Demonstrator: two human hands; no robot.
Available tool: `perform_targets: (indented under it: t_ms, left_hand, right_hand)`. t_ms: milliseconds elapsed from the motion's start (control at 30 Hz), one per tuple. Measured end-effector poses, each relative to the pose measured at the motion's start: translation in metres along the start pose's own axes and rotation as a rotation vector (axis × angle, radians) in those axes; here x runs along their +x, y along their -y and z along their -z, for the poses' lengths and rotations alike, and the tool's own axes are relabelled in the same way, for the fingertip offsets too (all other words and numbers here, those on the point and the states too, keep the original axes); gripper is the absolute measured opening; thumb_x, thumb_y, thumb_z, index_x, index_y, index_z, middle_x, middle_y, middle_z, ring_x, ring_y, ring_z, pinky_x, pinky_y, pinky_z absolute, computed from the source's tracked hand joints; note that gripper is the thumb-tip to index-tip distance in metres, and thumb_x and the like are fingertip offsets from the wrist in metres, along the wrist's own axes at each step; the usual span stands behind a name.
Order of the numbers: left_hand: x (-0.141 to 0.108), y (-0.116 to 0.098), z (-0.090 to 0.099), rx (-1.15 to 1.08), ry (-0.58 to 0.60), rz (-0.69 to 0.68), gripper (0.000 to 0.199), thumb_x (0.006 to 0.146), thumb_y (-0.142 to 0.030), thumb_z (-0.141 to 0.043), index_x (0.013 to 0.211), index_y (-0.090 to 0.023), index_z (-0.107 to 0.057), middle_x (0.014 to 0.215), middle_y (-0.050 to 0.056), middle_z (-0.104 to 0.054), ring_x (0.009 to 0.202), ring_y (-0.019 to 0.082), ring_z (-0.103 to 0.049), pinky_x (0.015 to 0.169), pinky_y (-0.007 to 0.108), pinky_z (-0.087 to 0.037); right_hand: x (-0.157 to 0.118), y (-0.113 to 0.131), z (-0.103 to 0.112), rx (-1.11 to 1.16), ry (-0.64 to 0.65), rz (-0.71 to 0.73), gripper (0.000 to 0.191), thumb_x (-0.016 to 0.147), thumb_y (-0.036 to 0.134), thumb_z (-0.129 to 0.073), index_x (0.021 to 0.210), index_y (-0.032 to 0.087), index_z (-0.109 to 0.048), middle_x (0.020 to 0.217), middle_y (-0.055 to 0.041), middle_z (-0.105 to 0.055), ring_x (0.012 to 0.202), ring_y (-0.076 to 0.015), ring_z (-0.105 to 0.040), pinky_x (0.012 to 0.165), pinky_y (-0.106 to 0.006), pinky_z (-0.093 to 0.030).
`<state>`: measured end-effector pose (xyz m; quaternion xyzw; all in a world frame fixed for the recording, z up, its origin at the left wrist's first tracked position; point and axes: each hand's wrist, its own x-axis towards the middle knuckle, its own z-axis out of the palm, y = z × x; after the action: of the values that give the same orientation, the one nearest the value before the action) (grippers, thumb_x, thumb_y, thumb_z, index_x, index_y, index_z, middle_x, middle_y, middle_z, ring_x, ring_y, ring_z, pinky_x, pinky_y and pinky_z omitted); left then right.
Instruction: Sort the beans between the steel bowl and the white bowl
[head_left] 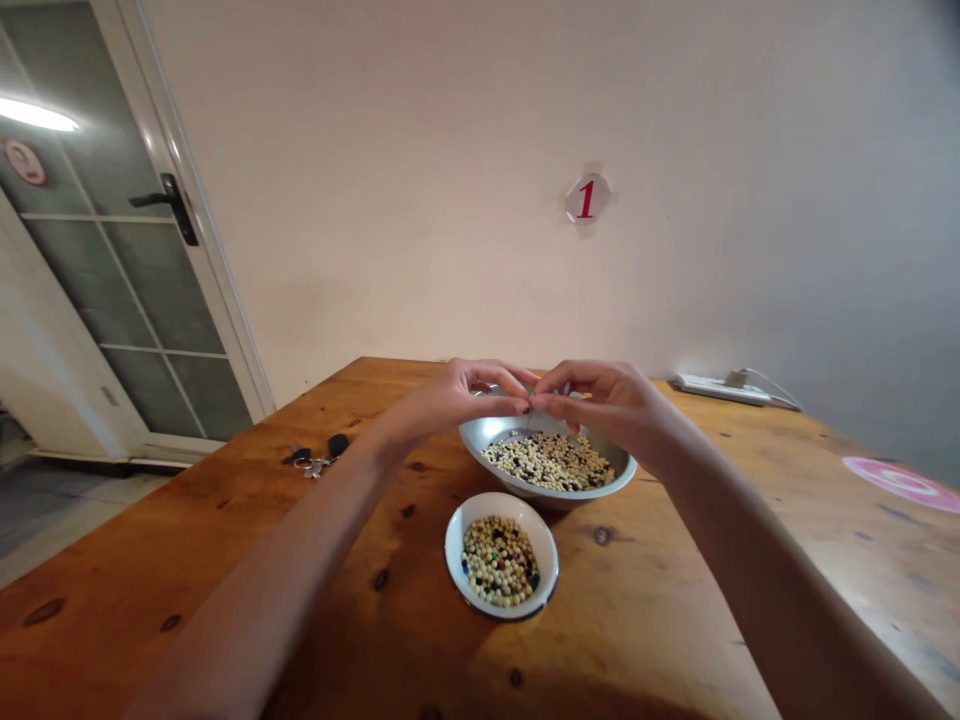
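Note:
Above the back rim of a metal bowl (624, 478), my left hand (484, 390) and my right hand (592, 390) meet at their fingertips. Both are closed in a pinch. A thin thread or wire seems to hang from between them; what each pinches is too small to name. The metal bowl holds many pale and dark beads (551, 460). Nearer to me stands a smaller white bowl (455, 545) with a dark rim edge, holding pale beads (499, 560) mixed with some dark and coloured ones.
Keys (315, 465) with a dark fob lie on the wooden table (375, 640) at left. A white power strip (721, 388) with a plug and cable sits at the back right. A pink round sticker (904, 483) is at the right. Behind are a wall and a door (127, 220).

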<state>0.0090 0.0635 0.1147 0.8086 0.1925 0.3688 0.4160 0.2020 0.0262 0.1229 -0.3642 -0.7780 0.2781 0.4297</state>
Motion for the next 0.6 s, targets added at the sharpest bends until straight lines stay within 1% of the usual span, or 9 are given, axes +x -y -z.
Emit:
perform_targets:
  t_ms: [100, 200, 267, 400, 467, 533, 600]
  left_hand:
    - [0.0, -0.001, -0.002, -0.033, -0.006, 0.009, 0.014, 0.067, -0.029, -0.067, 0.075, -0.017, -0.066, 0.112, 0.006, -0.057, 0.099, 0.019, -0.053, 0.088, 0.034, -0.037]
    - [0.0, -0.002, -0.003, -0.1, -0.002, 0.015, 0.015, 0.067, -0.028, -0.067, 0.075, -0.016, -0.066, 0.11, 0.007, -0.058, 0.097, 0.018, -0.054, 0.087, 0.034, -0.038]
    - [0.0, -0.003, -0.002, -0.117, -0.003, 0.017, 0.016, 0.067, -0.028, -0.067, 0.076, -0.015, -0.066, 0.11, 0.007, -0.059, 0.098, 0.018, -0.054, 0.087, 0.034, -0.037]
    - [-0.001, -0.003, -0.001, -0.113, 0.024, 0.03, 0.015, 0.067, -0.028, -0.066, 0.073, -0.015, -0.065, 0.108, 0.007, -0.06, 0.098, 0.018, -0.054, 0.087, 0.033, -0.037]
    - [-0.001, -0.001, 0.0, -0.091, 0.016, 0.04, 0.013, 0.067, -0.028, -0.065, 0.073, -0.015, -0.064, 0.107, 0.006, -0.06, 0.096, 0.018, -0.054, 0.087, 0.033, -0.037]
    - [0.0, 0.004, -0.001, -0.058, -0.011, 0.07, 0.013, 0.068, -0.028, -0.064, 0.073, -0.016, -0.064, 0.106, 0.006, -0.061, 0.095, 0.018, -0.055, 0.088, 0.035, -0.036]
    - [0.002, 0.013, -0.002, -0.02, -0.019, 0.118, 0.013, 0.068, -0.028, -0.063, 0.073, -0.016, -0.064, 0.105, 0.007, -0.061, 0.097, 0.019, -0.054, 0.09, 0.037, -0.035]
  right_hand:
    - [0.001, -0.004, -0.005, 0.125, 0.019, -0.004, 0.017, 0.069, 0.034, -0.065, 0.072, 0.017, -0.063, 0.053, 0.0031, -0.05, 0.049, -0.0065, -0.043, 0.044, -0.02, -0.034]
    - [0.002, -0.008, -0.01, 0.277, 0.002, -0.003, 0.015, 0.07, 0.032, -0.065, 0.072, 0.017, -0.061, 0.055, 0.0033, -0.051, 0.048, -0.0057, -0.043, 0.043, -0.019, -0.035]
    - [0.003, -0.01, -0.012, 0.331, -0.009, 0.002, 0.015, 0.07, 0.031, -0.065, 0.072, 0.018, -0.061, 0.056, 0.0034, -0.052, 0.047, -0.005, -0.043, 0.043, -0.019, -0.035]
    - [0.005, -0.014, -0.014, 0.353, 0.021, 0.007, 0.014, 0.072, 0.031, -0.065, 0.074, 0.018, -0.061, 0.058, 0.0033, -0.053, 0.047, -0.0045, -0.044, 0.043, -0.018, -0.036]
    - [0.007, -0.018, -0.013, 0.365, 0.032, -0.009, 0.016, 0.076, 0.034, -0.059, 0.078, 0.018, -0.06, 0.06, 0.0028, -0.054, 0.048, -0.0053, -0.047, 0.045, -0.018, -0.038]
    - [0.01, -0.028, -0.012, 0.326, 0.017, -0.044, 0.02, 0.079, 0.038, -0.054, 0.083, 0.019, -0.058, 0.063, 0.0017, -0.054, 0.05, -0.0066, -0.049, 0.047, -0.02, -0.041]
    - [0.014, -0.042, -0.01, 0.219, 0.007, -0.083, 0.021, 0.078, 0.038, -0.055, 0.084, 0.018, -0.057, 0.065, 0.0002, -0.056, 0.053, -0.008, -0.052, 0.048, -0.021, -0.043]
